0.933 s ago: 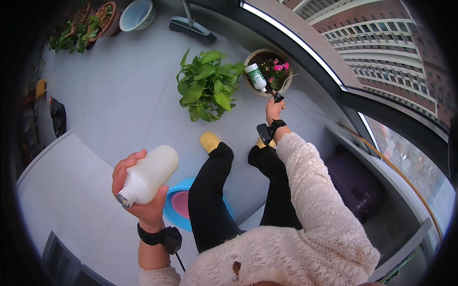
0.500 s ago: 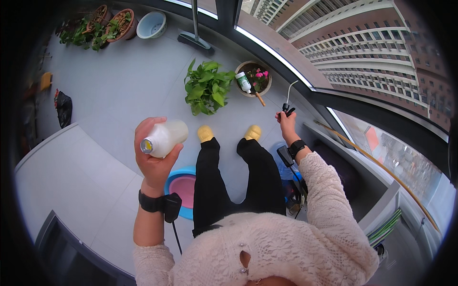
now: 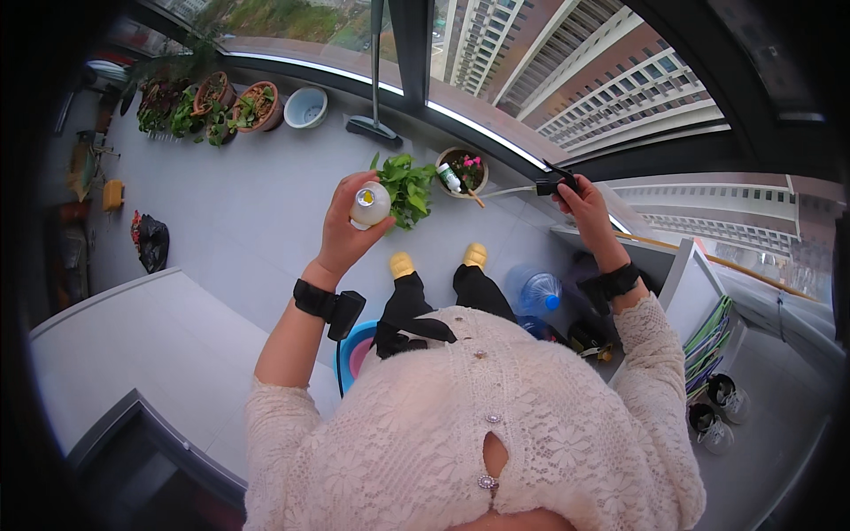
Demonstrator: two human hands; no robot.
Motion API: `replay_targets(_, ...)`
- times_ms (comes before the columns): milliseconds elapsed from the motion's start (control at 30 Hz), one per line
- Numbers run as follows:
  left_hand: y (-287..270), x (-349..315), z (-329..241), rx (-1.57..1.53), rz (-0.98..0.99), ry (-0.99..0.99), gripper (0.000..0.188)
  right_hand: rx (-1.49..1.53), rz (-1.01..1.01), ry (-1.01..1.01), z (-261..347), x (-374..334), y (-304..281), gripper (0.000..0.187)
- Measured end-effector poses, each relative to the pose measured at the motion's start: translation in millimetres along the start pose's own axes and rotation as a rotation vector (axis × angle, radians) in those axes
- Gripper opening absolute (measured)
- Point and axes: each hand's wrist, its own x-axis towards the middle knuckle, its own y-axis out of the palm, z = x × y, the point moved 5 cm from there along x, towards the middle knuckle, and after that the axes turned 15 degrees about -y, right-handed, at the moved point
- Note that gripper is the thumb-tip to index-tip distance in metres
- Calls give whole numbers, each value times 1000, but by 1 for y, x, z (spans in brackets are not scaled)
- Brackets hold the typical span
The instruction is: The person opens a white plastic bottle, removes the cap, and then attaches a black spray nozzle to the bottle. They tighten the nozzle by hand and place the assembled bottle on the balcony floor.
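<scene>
My left hand (image 3: pixel 340 232) is wrapped round a whitish bottle (image 3: pixel 376 214). Its uncapped mouth points up toward me, with something yellow in the opening. Off to the right, my right hand (image 3: pixel 586 212) grips a black trigger spray head (image 3: pixel 550 184). A thin pale tube (image 3: pixel 512 191) sticks out leftward from the spray head. Bottle and spray head are well apart. Beyond the bottle stands a leafy green plant (image 3: pixel 409 188), partly hidden by my left hand. Beside it, a round pot (image 3: pixel 456 156) has pink flowers, a small white bottle (image 3: pixel 449 178) and a wooden handle (image 3: pixel 476 199).
A blue-capped water jug (image 3: pixel 537 288) stands right of my feet, and a blue basin (image 3: pixel 346 361) to their left. A broom (image 3: pixel 375 131) leans at the window near a pale blue pot (image 3: pixel 306 108). A white counter (image 3: pixel 150 332) borders the left.
My right hand has risen and turned the spray head, so its tube now points left. My left hand has moved right and away from me, tipping the bottle's mouth more toward me.
</scene>
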Motion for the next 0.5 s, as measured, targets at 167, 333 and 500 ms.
replay_targets(167, -4, 13, -14, 47, 90, 131, 63, 65, -71, -197, 100, -25, 9, 16)
replay_targets(333, -10, 22, -20, 89, 146, 185, 66, 236, -74, -350, 171, -37, 28, 17)
replay_targets(500, -28, 27, -22, 93, 153, 219, 66, 260, 58, -507, 223, -29, 60, 20)
